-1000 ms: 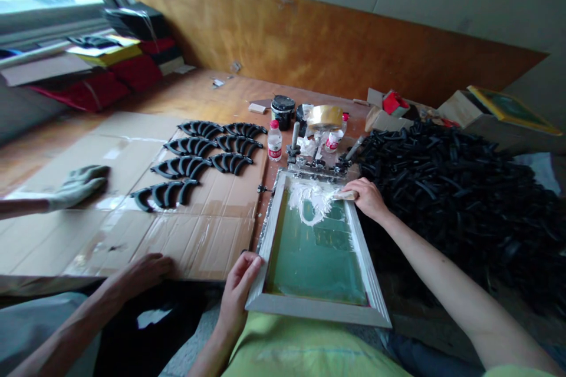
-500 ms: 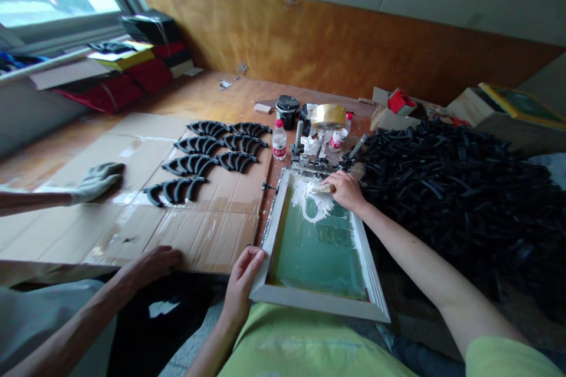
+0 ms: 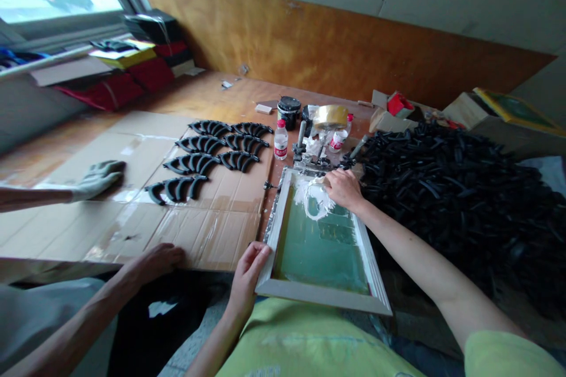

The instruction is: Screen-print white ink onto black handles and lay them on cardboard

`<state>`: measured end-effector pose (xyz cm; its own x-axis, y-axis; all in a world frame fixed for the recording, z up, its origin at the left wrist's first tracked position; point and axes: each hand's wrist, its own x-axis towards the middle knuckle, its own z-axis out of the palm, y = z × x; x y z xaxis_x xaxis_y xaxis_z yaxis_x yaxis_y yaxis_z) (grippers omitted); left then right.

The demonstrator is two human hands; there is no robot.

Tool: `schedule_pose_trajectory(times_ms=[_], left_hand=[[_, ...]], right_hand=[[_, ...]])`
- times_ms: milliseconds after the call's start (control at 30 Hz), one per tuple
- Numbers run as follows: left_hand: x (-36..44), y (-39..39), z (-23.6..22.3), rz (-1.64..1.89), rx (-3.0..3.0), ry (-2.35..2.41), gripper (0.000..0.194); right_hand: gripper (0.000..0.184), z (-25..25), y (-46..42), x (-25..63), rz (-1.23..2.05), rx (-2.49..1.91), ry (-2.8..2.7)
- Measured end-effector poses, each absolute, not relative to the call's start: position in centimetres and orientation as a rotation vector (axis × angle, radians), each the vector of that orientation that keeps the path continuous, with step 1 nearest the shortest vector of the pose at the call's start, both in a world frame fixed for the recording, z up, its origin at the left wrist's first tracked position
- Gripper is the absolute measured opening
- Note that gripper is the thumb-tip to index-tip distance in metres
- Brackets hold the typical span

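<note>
A screen-printing frame (image 3: pixel 322 296) with green mesh lies in front of me, tilted and clamped at its far end. My left hand (image 3: pixel 252 265) is closed on its near left edge, thumb on top. At the far end of the mesh, my right hand (image 3: pixel 344 189) is closed around a squeegee, which the fingers now mostly hide. Thick white ink (image 3: pixel 316 200) is smeared under and beside that hand, with a ring-shaped mark in it. Metal hinge clamps (image 3: pixel 305 156) stand behind the frame.
Left of the frame, curved black pieces (image 3: pixel 198 162) lie in rows on cardboard (image 3: pixel 212 230). A co-worker's gloved hand (image 3: pixel 99 179) and bare hand (image 3: pixel 161 262) rest there. A heap of black pieces (image 3: pixel 442 188) rises at right. Bottles (image 3: pixel 280 140), a black tub (image 3: pixel 289 111) and tape (image 3: pixel 329 116) stand behind.
My right hand has shifted slightly, and the squeegee's pale edge that showed before is now hidden. The frame's near end sits slightly higher in view, with my left hand still on it.
</note>
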<state>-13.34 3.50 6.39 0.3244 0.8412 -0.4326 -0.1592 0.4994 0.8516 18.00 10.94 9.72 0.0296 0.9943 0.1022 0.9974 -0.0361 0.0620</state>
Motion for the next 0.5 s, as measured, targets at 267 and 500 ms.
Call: schedule_pose_trajectory(times_ms=[267,500], left_hand=[[-13.4,3.5,6.3,0.757,0.808,1.019,0.035],[-13.3,3.4,6.9,0.771,0.809,1.031,0.036]], right_hand=[[0.013,8.2,12.3,15.4,-0.196,-2.166,-2.193],[0.007,10.5,11.0,17.4,-0.02,-2.103,-2.32]])
